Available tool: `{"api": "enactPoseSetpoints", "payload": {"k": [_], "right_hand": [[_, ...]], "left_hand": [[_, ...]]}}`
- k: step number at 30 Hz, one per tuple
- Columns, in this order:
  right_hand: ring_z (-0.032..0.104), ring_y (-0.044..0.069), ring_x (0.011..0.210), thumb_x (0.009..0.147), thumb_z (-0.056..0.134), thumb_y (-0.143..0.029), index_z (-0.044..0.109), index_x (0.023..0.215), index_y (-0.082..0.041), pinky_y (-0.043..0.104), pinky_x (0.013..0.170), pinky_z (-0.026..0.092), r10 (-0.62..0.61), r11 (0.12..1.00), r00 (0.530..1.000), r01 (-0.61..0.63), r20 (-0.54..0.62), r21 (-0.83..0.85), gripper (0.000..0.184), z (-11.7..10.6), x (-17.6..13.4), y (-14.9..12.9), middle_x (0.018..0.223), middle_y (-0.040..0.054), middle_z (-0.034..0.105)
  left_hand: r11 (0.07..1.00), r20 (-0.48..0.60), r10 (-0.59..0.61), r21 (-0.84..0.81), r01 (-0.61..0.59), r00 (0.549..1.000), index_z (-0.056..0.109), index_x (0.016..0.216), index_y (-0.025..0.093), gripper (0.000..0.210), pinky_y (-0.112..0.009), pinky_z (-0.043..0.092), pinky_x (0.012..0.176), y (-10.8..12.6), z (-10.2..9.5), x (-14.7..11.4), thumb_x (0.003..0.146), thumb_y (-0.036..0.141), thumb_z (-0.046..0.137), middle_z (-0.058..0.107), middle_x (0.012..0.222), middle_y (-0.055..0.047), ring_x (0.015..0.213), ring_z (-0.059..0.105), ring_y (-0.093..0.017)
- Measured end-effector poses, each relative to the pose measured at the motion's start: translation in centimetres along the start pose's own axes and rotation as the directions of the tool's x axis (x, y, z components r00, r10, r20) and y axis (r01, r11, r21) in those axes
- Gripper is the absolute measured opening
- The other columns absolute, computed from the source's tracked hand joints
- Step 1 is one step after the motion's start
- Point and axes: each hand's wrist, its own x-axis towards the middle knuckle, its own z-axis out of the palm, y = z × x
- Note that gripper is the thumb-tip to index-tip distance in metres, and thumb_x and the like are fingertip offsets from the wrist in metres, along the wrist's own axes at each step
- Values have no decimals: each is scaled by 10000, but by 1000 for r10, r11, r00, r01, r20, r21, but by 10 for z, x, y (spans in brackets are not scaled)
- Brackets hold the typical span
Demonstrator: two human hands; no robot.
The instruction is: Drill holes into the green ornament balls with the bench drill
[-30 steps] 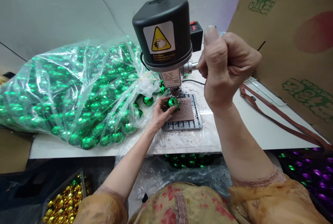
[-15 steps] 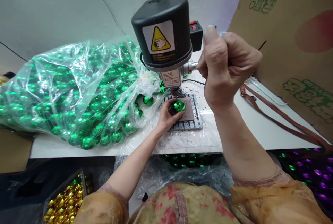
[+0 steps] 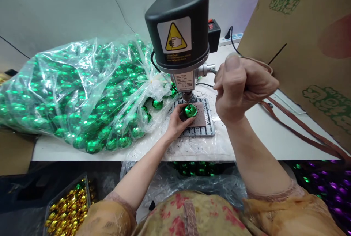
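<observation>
A green faceted ball is held just right of the centre of the frame, over the pinkish-brown board on the slotted base plate of a drill press. The ball is pinched by the left hand, the thumb being set along its near side and the fingers curled about its far left side, so that the ball lies just to the right of the palm. By the right hand, raised to the right of the machine, a fist is formed at the feed lever; the inner part of this grip is hidden. The governing relation is vertical: the ball is placed directly below the chuck, with a dark spot on its upper face; whether the tool and the ball are touching cannot be told. No long axis is made out, the ball being nearly round. Of the two hands, the left is the nearer, in contact with the ball, while the right is set well apart from it. At the left of the frame, a clear bag of green balls is supported on the white bench; at the right, a cardboard box is seen
</observation>
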Motion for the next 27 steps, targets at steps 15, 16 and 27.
{"api": "enactPoseSetpoints", "payload": {"k": [15,16,27], "right_hand": [[294,4,391,882,576,-174,215,492,-146,232,423,206,-101,995,995,101,-19,17,533,-8,-18,9,449,-67,269],[290,5,386,882,573,-173,207,492,-148,232,419,203,-114,993,993,114,-20,10,536,-9,-19,11,447,-67,258],[286,31,361,841,577,-158,222,474,-167,243,374,217,-231,972,972,232,-33,25,511,-13,-26,23,423,-70,267]], "left_hand": [[998,16,-1,-66,2,1000,559,1217,200,521,-382,532,959,-2,0,-1,781,375,783,663,1168,-75,1094,646,-234],[998,12,-1,-68,1,1000,559,1217,199,523,-381,532,959,-2,0,-1,778,370,786,663,1166,-75,1092,646,-233],[998,2,-6,-61,6,1000,560,1219,199,525,-390,531,958,-2,1,-1,779,379,783,667,1165,-81,1088,649,-240]]}}
